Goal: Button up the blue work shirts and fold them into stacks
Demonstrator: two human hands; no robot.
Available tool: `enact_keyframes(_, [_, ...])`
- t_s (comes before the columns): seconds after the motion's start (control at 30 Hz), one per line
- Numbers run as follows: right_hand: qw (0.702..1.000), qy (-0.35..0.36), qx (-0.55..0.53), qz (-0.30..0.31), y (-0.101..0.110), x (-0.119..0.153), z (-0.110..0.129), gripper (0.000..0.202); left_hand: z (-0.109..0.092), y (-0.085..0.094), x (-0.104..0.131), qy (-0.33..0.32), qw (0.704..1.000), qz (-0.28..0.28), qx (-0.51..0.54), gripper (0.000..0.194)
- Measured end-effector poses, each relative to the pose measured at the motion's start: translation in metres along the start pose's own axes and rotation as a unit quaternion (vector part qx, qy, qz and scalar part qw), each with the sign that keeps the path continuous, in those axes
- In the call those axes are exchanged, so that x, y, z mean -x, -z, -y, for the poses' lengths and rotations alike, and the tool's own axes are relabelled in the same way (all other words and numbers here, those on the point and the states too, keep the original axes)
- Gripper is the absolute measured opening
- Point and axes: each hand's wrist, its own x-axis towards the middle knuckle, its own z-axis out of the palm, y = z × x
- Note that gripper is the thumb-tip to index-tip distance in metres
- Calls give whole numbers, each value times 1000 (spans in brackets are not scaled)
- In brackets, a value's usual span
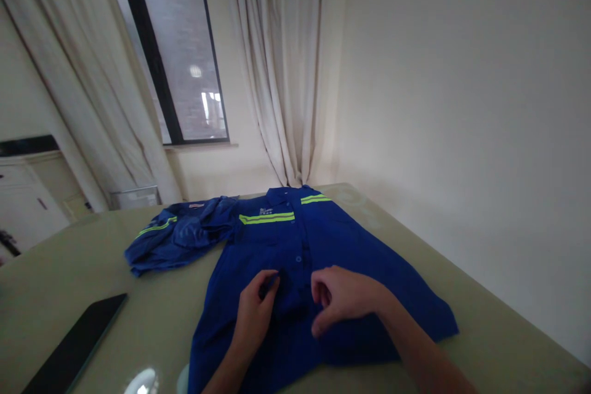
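One dark-blue cloth work shirt [263, 246] with yellow-green reflective stripes lies spread on the pale green, smooth-topped table [152, 295], its collar [279, 196] at the far end and its button front running between the hands. The left hand [253, 314] is on its lower front, thumb and fingers curved close together; whether they pinch cloth cannot be told. The right hand [348, 295] is over the other side of the front, fingers curled and thumb held apart, with no cloth clearly gripped.

Left of the shirt, beside its chest, sits a bunched mass of blue cloth [184, 234] with a similar stripe — a sleeve or a separate piece, hard to say. Nearer, also left of the shirt, lies a flat black slab [76, 341]. Beyond the collar hang long beige curtains [281, 74], a dark-framed window [178, 43] between them; a plain pale wall [462, 104] rises to the shirt's right.

The likeliest trouble is creasing: an uneven pull by one hand could skew the button front or ruck the loose lower cloth — and, on so smooth a top, the whole shirt might slide. Pulling near the bunched part could snag or wrinkle it further.
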Motion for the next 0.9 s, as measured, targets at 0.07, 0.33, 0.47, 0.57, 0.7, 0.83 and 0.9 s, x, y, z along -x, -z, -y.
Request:
enact_keyframes(0.07, [997,0,59,52,-16,-1,-4,57,-1,-1,2,19,1000,-10,-8,40])
enact_keyframes(0.33, [996,53,-2,67,-29,6,-20,35,-8,-4,0,34,999,-18,14,46])
enact_keyframes(0.47, [987,66,-125,79,-13,3,-27,26,-8,-3,1,27,999,-17,22,44])
enact_keyframes(0.57, [966,65,-250,29,-2,2,-32,21,-11,-2,4,-22,1000,10,-3,39])
enact_keyframes(0.7, [895,31,-439,-76,-4,-3,-34,19,-15,-2,14,-158,984,64,-54,26])
enact_keyframes(0.83, [831,27,-545,-107,-23,-15,-27,23,-17,-8,29,-285,944,98,-135,31])
enact_keyframes(0.9, [847,35,-519,-109,-33,-19,-21,26,-16,-11,34,-291,939,99,-151,31])
